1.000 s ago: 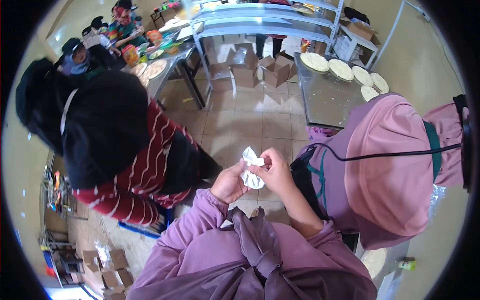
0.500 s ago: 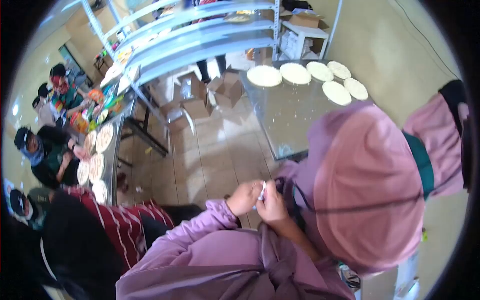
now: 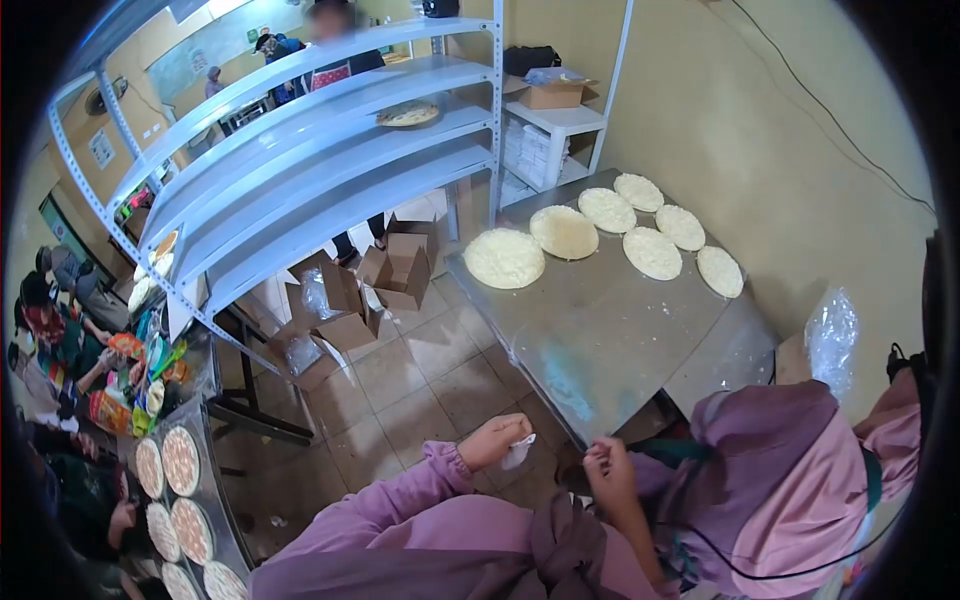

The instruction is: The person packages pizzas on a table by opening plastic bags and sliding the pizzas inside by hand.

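Observation:
My left hand [image 3: 493, 443] is closed round a crumpled white piece [image 3: 519, 452], paper or cloth, which hangs out below its fingers. To the right, near the corner of the metal table [image 3: 620, 330], my right hand [image 3: 610, 470] has its fingers curled; whether anything is between them is too small to tell. The two hands are apart. On that table lie several round, flat pieces topped with pale shreds [image 3: 504, 259].
A person in pink and purple [image 3: 780, 480] is close on my right. A metal shelf rack [image 3: 330, 150] stands ahead, with open cardboard boxes [image 3: 400, 275] on the floor below. At left, people stand by a table with round flat pieces [image 3: 182, 461].
The view has swung right, towards the table. My hands, together before, have separated; the white piece now hangs from my left hand. The person in striped red has left the view.

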The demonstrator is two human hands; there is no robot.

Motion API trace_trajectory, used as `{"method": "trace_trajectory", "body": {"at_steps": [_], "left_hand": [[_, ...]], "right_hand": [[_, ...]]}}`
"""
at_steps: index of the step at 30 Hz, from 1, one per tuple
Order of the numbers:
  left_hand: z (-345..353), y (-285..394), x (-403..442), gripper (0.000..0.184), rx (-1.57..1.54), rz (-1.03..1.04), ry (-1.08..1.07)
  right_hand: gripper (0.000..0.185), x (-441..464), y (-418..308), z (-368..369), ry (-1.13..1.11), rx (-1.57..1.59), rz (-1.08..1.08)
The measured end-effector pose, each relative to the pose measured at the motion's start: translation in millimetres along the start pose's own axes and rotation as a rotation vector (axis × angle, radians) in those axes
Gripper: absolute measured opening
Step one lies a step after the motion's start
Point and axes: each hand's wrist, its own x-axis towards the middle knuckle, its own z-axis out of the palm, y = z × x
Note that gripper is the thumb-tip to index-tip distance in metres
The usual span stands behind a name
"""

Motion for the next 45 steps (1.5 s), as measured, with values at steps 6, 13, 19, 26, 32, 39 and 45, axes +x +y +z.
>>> {"method": "trace_trajectory", "body": {"at_steps": [6, 13, 19, 26, 32, 39, 45], "left_hand": [[-44, 20, -8, 0.012, -0.142, -0.032, 0.012], [-148, 40, -35, 0.032, -0.201, 0.061, 0.394], [-251, 73, -21, 0.035, -0.319, 0.186, 0.707], [-365, 161, 36, 0.021, -0.324, 0.187, 0.822], [-469, 238, 129, 0.028, -0.331, 0.229, 0.867], [-585, 271, 243, 0.038, -0.514, 0.265, 0.816], [-628, 284, 303, 0.039, -0.509, 0.199, 0.575]], "right_hand": [[0.027, 91, -4, 30, 0.053, 0.049, -0.13], [0.027, 238, -74, 84, -0.161, 0.724, 0.096], [0.043, 409, -111, 133, -0.398, 1.116, 0.13], [0.079, 576, -148, 223, -0.494, 1.298, 0.251], [0.087, 647, -172, 288, -0.364, 1.438, 0.322], [0.08, 701, -176, 323, -0.141, 1.39, 0.384], [0.091, 729, -194, 338, -0.16, 1.371, 0.304]]}}
